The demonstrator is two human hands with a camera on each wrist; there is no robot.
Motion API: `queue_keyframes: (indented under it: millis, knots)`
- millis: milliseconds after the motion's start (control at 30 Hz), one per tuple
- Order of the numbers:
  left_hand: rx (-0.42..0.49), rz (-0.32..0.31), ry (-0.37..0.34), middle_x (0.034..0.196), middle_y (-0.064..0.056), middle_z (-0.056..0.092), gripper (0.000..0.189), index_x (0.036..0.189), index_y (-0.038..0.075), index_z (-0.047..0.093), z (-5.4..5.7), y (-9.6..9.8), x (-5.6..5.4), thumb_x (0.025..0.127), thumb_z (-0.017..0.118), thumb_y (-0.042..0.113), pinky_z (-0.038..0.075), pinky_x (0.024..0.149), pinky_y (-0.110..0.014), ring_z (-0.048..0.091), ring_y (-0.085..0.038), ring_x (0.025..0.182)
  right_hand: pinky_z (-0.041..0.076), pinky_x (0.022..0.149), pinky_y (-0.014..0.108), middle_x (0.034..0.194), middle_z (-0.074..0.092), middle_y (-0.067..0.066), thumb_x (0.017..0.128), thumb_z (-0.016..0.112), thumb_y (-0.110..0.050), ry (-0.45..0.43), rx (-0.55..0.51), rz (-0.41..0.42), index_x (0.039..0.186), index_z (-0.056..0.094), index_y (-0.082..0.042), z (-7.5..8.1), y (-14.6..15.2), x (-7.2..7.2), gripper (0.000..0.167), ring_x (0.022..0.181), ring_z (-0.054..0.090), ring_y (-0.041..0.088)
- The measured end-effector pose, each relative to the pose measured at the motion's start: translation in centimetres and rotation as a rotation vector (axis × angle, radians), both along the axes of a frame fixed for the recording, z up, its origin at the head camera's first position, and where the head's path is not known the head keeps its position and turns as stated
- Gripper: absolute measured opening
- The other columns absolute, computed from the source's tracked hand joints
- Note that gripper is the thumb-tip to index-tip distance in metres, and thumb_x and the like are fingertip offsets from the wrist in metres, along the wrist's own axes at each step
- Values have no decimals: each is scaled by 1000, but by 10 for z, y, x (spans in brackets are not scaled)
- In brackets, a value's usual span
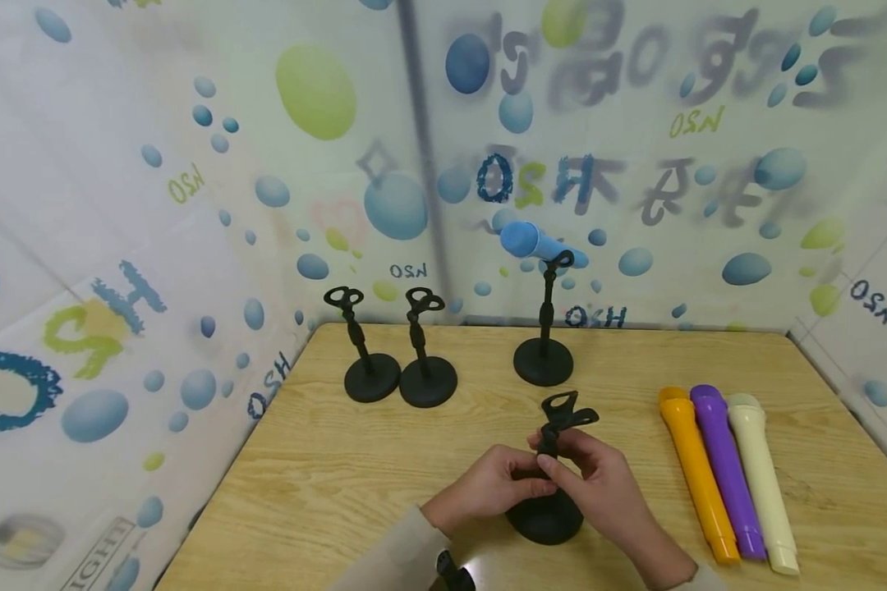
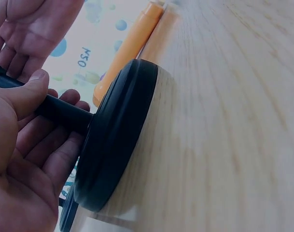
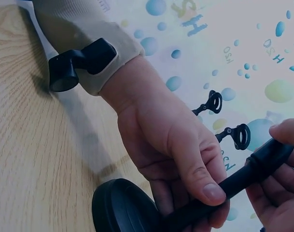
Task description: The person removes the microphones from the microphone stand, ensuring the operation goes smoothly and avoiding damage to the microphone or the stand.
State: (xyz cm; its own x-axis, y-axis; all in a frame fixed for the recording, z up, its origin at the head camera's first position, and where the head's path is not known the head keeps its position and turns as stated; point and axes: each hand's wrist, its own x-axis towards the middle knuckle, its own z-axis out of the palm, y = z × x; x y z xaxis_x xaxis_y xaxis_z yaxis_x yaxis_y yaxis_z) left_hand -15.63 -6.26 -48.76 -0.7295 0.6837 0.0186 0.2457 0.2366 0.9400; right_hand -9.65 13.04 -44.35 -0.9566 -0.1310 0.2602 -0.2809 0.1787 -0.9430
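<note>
A black tabletop microphone stand (image 1: 547, 524) stands near the front of the table, its round base down and its clip on top. My left hand (image 1: 488, 486) grips its lower pole, with the thumb across the pole in the left wrist view. Higher up, my right hand (image 3: 279, 179) holds the thicker upper part of the pole between thumb and fingers. In the head view the fingers partly hide the pole. The stand's clip (image 1: 565, 410) holds no microphone.
Behind, a blue microphone (image 1: 535, 242) rests in another stand (image 1: 544, 361). Two more stands (image 1: 370, 377) (image 1: 429, 382) stand back left. Orange (image 1: 698, 476), purple (image 1: 728, 472) and cream (image 1: 764, 484) microphones lie side by side at right. A patterned curtain surrounds the table.
</note>
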Motion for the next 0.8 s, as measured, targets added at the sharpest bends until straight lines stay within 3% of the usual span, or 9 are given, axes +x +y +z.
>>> queue_keyframes:
  millis: [367, 667, 800]
  knots:
    - [-12, 0, 19, 117, -7, 83, 20, 121, 9, 82, -1, -2, 0, 103, 76, 16, 55, 99, -18, 72, 3, 106, 54, 98, 14, 131, 79, 9, 103, 75, -15, -81, 18, -59, 131, 74, -8, 3, 7, 4, 29, 112, 72, 2]
    - [28, 25, -38, 117, -11, 83, 15, 115, 5, 82, 1, -10, 0, 103, 75, 12, 57, 97, -19, 74, 1, 107, 52, 99, 12, 129, 79, 8, 105, 71, -11, -44, 91, -79, 131, 75, -10, 0, 15, 5, 27, 115, 72, 2]
    - [20, 51, -31, 116, -12, 83, 15, 114, 4, 82, 1, -15, 0, 102, 75, 11, 58, 97, -20, 75, 0, 107, 53, 98, 13, 129, 79, 7, 106, 70, -13, -55, 96, -83, 132, 74, -11, -1, 19, 5, 26, 115, 72, 0]
